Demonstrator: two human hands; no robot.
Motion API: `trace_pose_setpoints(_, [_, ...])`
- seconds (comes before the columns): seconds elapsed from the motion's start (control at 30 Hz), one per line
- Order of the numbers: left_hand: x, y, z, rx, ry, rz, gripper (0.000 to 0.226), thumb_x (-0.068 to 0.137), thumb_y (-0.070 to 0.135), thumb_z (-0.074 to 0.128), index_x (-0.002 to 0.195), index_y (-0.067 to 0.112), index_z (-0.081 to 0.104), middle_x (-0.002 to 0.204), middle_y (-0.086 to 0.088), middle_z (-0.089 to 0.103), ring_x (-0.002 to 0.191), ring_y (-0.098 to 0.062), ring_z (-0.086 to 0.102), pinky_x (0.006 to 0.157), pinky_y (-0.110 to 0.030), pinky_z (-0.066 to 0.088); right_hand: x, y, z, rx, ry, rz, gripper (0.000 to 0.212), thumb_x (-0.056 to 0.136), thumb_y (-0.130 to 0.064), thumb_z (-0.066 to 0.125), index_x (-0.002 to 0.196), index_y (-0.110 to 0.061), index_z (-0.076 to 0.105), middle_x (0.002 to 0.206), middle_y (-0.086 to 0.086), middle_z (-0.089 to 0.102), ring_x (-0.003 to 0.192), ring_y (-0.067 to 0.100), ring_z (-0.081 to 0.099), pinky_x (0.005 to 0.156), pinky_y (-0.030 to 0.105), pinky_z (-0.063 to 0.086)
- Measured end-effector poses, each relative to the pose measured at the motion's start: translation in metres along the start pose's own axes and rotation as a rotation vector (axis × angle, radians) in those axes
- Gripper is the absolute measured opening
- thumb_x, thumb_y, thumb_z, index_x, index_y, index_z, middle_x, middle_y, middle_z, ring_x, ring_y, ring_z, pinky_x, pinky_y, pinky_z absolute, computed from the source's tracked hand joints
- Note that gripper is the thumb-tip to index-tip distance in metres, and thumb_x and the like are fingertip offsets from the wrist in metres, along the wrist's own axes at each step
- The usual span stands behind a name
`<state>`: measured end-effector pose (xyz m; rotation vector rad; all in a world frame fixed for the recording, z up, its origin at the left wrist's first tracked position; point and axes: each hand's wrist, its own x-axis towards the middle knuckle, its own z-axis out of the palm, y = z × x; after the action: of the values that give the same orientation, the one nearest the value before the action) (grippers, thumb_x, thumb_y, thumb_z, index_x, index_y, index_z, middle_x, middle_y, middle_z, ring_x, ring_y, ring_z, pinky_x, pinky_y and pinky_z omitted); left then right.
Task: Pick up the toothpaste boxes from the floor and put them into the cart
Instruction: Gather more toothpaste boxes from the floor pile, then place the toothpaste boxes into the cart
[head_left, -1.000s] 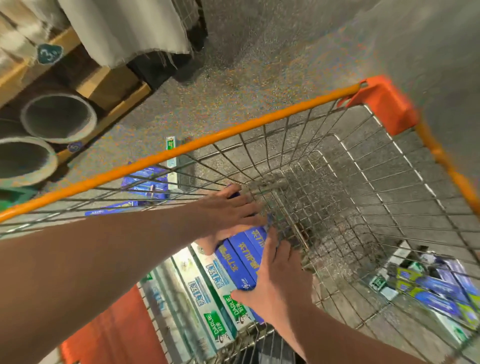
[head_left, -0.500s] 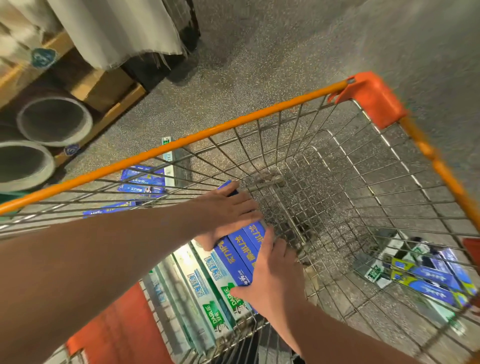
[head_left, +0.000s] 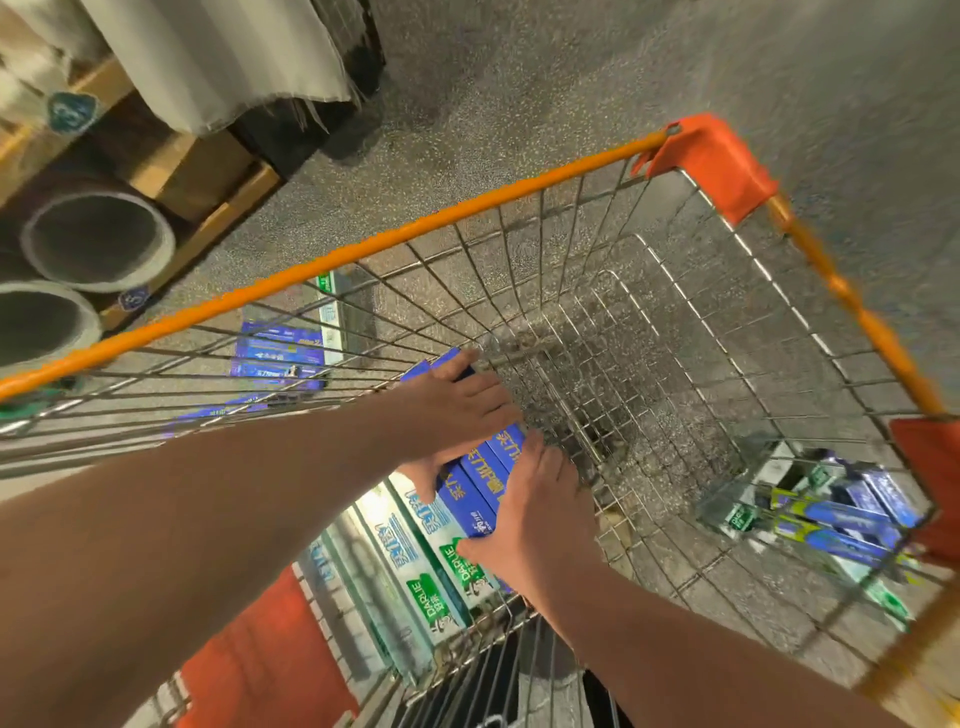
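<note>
Where both hands (head_left: 460, 410) (head_left: 537, 525) touch, perhaps six toothpaste boxes (head_left: 415, 540) line the cart (head_left: 467, 217).

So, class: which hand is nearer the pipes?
Left. The left hand grips the blue boxes at their far end, towards the pipes; the right hand presses their near end, farther away.
</note>
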<state>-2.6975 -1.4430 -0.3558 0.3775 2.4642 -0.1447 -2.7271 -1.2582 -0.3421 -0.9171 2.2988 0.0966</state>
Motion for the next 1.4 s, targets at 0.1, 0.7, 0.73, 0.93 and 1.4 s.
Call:
trace_pose_setpoints(0.1, [-0.002, 0.005, -0.003, 0.021, -0.030, -0.032, 0.147, 0.051, 0.075, 0.084, 0.158, 0.010, 0.006, 0.165, -0.013, 0.022, 0.155, -0.033, 0.015, 0.123, -0.059, 0.007, 0.000, -0.002, -0.002, -0.020, -0.018, -0.005, 0.148, 0.060, -0.083, 0.075, 0.156, -0.006, -0.006, 0.144, 0.010, 0.032, 0.128, 0.026, 0.041, 0.105, 0.042, 0.041])
trace_pose_setpoints(0.7, [-0.097, 0.040, -0.126, -0.053, 0.023, -0.130, 0.111, 0.083, 0.063, 0.072, 0.160, 0.010, 0.012, 0.166, -0.008, 0.022, 0.150, -0.028, 0.027, 0.114, -0.047, 0.037, -0.098, 0.013, -0.118, -0.008, 0.058, -0.124, 0.125, 0.079, -0.076, 0.065, 0.158, -0.001, 0.004, 0.156, 0.018, 0.031, 0.141, 0.034, 0.036, 0.113, 0.044, 0.036])
trace_pose_setpoints(0.73, [-0.104, 0.045, -0.141, -0.055, 0.040, -0.146, 0.107, 0.084, 0.064, 0.070, 0.159, 0.011, 0.015, 0.164, -0.007, 0.027, 0.148, -0.028, 0.031, 0.112, -0.048, 0.039, -0.109, 0.017, -0.130, -0.030, 0.074, -0.137, 0.122, 0.080, -0.076, 0.065, 0.158, -0.001, 0.006, 0.156, 0.017, 0.032, 0.141, 0.033, 0.037, 0.111, 0.044, 0.037])
trace_pose_setpoints(0.93, [-0.148, 0.105, -0.238, -0.077, 0.157, -0.322, 0.081, 0.089, 0.062, 0.063, 0.148, 0.013, 0.037, 0.147, -0.008, 0.047, 0.129, -0.029, 0.050, 0.106, -0.042, 0.044, -0.183, 0.062, -0.194, -0.065, 0.280, -0.200, 0.069, 0.096, -0.046, 0.053, 0.150, -0.010, 0.029, 0.140, 0.012, 0.048, 0.131, 0.032, 0.048, 0.102, 0.042, 0.042])
trace_pose_setpoints(1.4, [-0.182, 0.286, -0.436, -0.093, 0.404, -0.364, 0.087, 0.091, 0.065, 0.054, 0.156, 0.014, 0.028, 0.155, -0.011, 0.042, 0.139, -0.030, 0.044, 0.110, -0.044, 0.042, -0.402, 0.228, -0.310, -0.099, 0.513, -0.209, 0.088, 0.084, -0.073, 0.059, 0.147, -0.014, 0.043, 0.143, 0.014, 0.053, 0.134, 0.035, 0.047, 0.109, 0.045, 0.043])
